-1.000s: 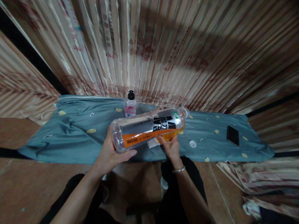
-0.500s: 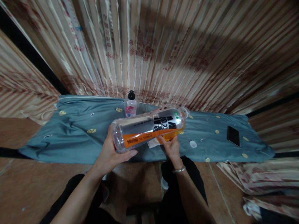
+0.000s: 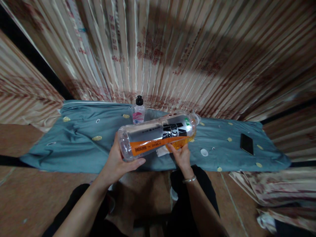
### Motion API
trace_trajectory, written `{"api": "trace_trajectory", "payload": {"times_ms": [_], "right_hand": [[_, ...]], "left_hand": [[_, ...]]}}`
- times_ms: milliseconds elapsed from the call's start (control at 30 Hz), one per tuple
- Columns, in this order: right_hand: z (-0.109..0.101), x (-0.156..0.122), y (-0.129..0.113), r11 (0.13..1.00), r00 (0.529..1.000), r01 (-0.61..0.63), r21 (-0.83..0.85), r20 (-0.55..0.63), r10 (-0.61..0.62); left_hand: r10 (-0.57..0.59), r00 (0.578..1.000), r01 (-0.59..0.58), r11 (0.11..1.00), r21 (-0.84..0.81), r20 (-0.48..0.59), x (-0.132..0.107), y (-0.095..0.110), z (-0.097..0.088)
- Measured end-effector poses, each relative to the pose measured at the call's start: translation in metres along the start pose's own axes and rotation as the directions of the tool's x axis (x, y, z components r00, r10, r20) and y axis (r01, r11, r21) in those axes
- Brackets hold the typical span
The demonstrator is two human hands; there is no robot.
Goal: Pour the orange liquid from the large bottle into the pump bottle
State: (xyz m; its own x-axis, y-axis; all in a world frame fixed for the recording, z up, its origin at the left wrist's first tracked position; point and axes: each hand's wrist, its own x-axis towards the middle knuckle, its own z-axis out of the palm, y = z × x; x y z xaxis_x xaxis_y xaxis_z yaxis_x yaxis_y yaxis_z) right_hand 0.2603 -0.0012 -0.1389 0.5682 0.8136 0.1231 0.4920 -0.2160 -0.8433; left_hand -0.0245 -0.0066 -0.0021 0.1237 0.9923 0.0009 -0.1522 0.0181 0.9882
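Note:
I hold a large clear plastic bottle (image 3: 158, 135) on its side, with a silver, black and orange label and some orange liquid pooled toward its open neck at the right. My left hand (image 3: 116, 163) is wrapped round its base end. My right hand (image 3: 181, 156), a bracelet at the wrist, grips it from below near the neck. A white cloth or tissue (image 3: 161, 150) shows just under the bottle. A white cap (image 3: 203, 152) lies on the blue-grey cloth (image 3: 81, 144) to the right of my right hand.
A small bottle with a black cap and pink label (image 3: 138, 112) stands at the cloth's far edge. A black phone (image 3: 246, 144) lies on the cloth at the right. Striped curtains (image 3: 172, 49) hang behind. Crumpled fabric (image 3: 271, 191) lies on the floor at right.
The bottle and both hands have barely shifted; the grip is the same.

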Motion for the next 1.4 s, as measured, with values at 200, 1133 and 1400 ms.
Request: {"api": "trace_trajectory", "payload": {"times_ms": [200, 1133, 1400], "right_hand": [[-0.0013, -0.0005, -0.0019, 1.0, 1.0, -0.004, -0.019, -0.001, 0.004], [-0.0011, 0.0005, -0.0002, 0.999, 1.0, 0.008, -0.048, 0.009, -0.007], [-0.0004, 0.0, -0.0013, 0.999, 1.0, -0.006, -0.044, -0.003, 0.006]], "left_hand": [[0.019, 1.0, -0.019, 1.0, 0.005, 0.006, 0.0002, -0.0004, 0.0], [0.005, 1.0, -0.005, 1.0, 0.009, 0.014, -0.0001, -0.0022, -0.002], [-0.01, 0.999, 0.01, 1.0, -0.01, 0.042, -0.0012, -0.0009, -0.0036]]}}
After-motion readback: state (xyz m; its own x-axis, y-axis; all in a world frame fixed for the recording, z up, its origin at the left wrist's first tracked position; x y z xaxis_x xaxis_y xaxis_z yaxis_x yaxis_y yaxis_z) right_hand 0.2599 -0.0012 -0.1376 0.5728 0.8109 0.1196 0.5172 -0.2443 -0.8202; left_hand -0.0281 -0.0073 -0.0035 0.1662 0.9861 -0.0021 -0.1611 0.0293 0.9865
